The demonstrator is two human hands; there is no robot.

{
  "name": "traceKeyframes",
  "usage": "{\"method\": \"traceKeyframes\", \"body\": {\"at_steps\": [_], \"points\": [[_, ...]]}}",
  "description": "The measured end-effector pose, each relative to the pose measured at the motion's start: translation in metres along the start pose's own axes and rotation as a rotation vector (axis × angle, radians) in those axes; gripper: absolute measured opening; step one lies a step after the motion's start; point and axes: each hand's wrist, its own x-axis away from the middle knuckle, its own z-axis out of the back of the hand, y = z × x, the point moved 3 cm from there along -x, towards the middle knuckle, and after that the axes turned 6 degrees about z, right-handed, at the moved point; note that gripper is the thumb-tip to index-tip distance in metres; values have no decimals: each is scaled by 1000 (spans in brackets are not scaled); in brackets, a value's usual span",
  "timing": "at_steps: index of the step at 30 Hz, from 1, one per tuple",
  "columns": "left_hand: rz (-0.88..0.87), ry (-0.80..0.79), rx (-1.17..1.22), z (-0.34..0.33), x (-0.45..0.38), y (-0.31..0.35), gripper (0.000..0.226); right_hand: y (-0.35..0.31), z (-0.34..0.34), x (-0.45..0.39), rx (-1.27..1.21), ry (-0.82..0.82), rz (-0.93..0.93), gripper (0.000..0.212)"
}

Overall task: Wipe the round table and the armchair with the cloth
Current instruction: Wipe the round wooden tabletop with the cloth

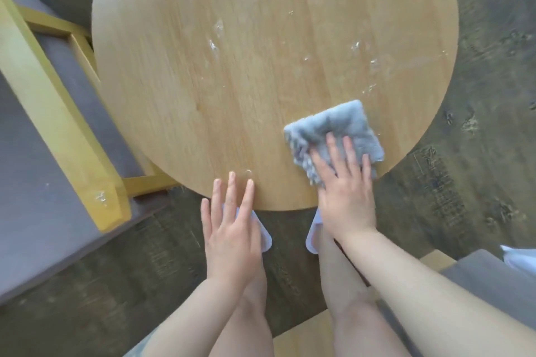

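Seen from above, a person stands at the near edge of a round wooden table (232,66), both bare forearms reaching forward. The right hand (345,191) lies flat on a folded grey-blue cloth (339,127), fingers straight and slightly spread, pressing it down on the tabletop. The cloth sits at the near right part of the table, close to its rim, and its fringed left side bunches up beside the thumb. The left hand (232,229) is open, fingers straight and held close together; its fingertips (231,180) reach just over the near edge of the table, though it is unclear whether they touch the wood or hover above it.

White smears and crumbs (216,38) are scattered over the middle and right of the tabletop, beyond the cloth. To the left stands the armchair (43,130), with a pale wooden frame and grey cushions; its armrest runs just beside the table's left edge, and a few white specks mark the front end of that armrest. Below the table's near edge, two light blue slippers (265,236) show on the dark patterned floor (464,182). A second grey cushioned seat (487,278) shows at the lower right.
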Motion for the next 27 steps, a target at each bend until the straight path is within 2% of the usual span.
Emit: {"method": "traceKeyframes", "body": {"at_steps": [1, 2, 3, 4, 6, 8, 9, 11, 12, 13, 15, 16, 17, 18, 20, 21, 22, 23, 25, 26, 27], "points": [[15, 5, 4, 1, -2, -3, 57, -14, 1, -7, -26, 21, -164, 65], [34, 13, 21, 2, -5, -3, 56, -37, 0, -8, -48, 14, -218, 66], [51, 24, 44, 3, -7, -3, 56, -60, -4, -3, -80, -9, -143, 65], [56, 32, 63, 3, -9, -1, 56, -75, -10, 7, -111, -32, 12, 63], [25, 43, 63, 3, -10, 1, 56, -63, -10, 24, -184, -129, 321, 61], [-17, 37, 37, 1, -9, -2, 63, -26, -7, 14, -188, -146, 401, 65], [-20, 38, 37, 0, -9, -5, 67, -16, -5, 3, -199, -123, 308, 66], [71, 65, 88, 2, -12, -9, 68, -29, 0, -16, -215, -24, -45, 63], [164, 85, 130, 5, -15, -10, 69, -51, 0, -18, -207, 21, -140, 63], [255, 103, 174, 8, -18, -11, 69, -73, -2, -15, -215, 23, -115, 63], [356, 117, 223, 11, -20, -15, 75, -97, -9, 9, -202, -59, 253, 59], [364, 114, 229, 12, -19, -16, 77, -88, -11, 22, -171, -80, 431, 59], [355, 110, 228, 14, -17, -19, 78, -66, -13, 28, -153, -78, 505, 60], [345, 103, 226, 14, -15, -21, 76, -46, -14, 27, -135, -49, 440, 62], [335, 90, 258, 13, -11, -22, 76, -26, -10, 17, -134, 42, -17, 66], [329, 79, 293, 11, -11, -20, 76, -36, -9, 11, -140, 85, -237, 67], [328, 71, 335, 8, -10, -18, 75, -56, -11, 5, -146, 112, -304, 67], [329, 71, 374, 6, -9, -15, 74, -80, -12, 5, -159, 107, -202, 64], [328, 89, 415, 2, -6, -9, 72, -102, -22, 26, -140, 28, 259, 57], [325, 92, 402, -1, -3, -5, 73, -88, -23, 37, -136, -24, 408, 58], [316, 85, 357, -4, 1, -1, 74, -63, -20, 42, -130, -54, 463, 61]]}}
